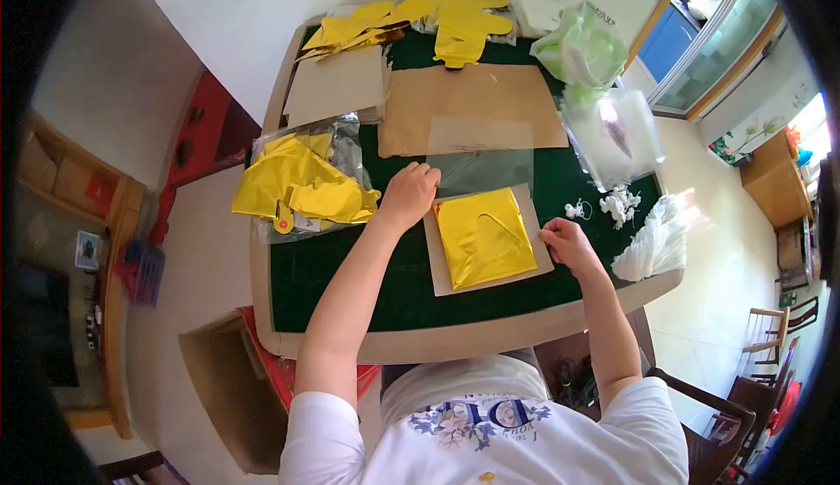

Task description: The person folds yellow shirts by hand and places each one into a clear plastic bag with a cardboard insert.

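A folded, shiny yellow foil piece (486, 244) lies on a square cardboard sheet (444, 277) near the table's front edge. My right hand (569, 244) pinches the right edge of that sheet between thumb and fingers. At the sheet's upper left corner, my left hand (411, 195) has its fingers curled closed; what they grip, if anything, is hidden. Just beyond the sheet, a clear plastic sleeve (490, 172) lies flat, partly over a large brown cardboard piece (468, 100).
Yellow foil in clear plastic (306, 183) lies left, below stacked cardboard (337, 87). More yellow foil (468, 26) lies at the back. On the right are a greenish plastic bag (584, 46), clear sleeves (617, 139), white string (619, 205) and a white bundle (652, 244).
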Demonstrator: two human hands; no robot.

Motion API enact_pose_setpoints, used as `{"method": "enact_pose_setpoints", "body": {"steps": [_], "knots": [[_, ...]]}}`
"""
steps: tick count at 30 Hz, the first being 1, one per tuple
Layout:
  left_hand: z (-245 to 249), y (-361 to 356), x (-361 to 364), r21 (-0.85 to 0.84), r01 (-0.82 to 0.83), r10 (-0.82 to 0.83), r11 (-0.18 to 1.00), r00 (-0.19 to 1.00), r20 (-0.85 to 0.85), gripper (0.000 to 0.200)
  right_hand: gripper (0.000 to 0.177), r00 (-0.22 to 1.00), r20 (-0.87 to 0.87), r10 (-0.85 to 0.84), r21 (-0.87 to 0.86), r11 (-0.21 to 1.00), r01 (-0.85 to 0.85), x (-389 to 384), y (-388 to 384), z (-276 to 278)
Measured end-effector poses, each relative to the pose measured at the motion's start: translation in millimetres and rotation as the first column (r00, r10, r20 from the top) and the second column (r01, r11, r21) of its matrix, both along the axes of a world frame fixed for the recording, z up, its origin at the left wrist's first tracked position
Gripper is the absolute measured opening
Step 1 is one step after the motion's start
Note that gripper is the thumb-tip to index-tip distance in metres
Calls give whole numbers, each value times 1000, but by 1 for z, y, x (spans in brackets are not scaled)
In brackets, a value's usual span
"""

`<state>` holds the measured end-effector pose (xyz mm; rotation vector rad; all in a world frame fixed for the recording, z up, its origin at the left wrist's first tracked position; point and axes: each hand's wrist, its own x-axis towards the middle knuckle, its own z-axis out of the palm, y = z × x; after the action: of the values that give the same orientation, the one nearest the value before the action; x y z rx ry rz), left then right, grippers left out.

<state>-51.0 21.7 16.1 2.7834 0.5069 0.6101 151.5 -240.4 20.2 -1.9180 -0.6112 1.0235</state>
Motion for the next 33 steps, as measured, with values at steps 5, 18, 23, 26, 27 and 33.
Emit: {"method": "enact_pose_setpoints", "body": {"steps": [5,18,23,26,27,33], "knots": [[15,-18,-12,-123,-19,11,992,998,-62,4,14,997,-51,-62,16,998,63,-4,-3,3],[9,-28,-29,10,-44,45,999,995,-91,10,13,998,-45,-37,-11,999,36,-10,-7,2],[10,-30,-31,-101,-64,53,993,993,-108,12,12,995,-70,-77,15,997,78,-23,-8,4],[15,-38,-31,-129,-48,31,991,991,-132,12,13,996,-51,-69,20,997,71,-24,-10,3],[17,-41,-31,-134,-37,19,990,991,-134,12,14,998,-41,-56,18,998,57,-23,-11,2],[12,-16,-20,-4,41,-41,999,999,14,27,15,999,25,21,8,1000,-21,-20,-8,-2]]}}
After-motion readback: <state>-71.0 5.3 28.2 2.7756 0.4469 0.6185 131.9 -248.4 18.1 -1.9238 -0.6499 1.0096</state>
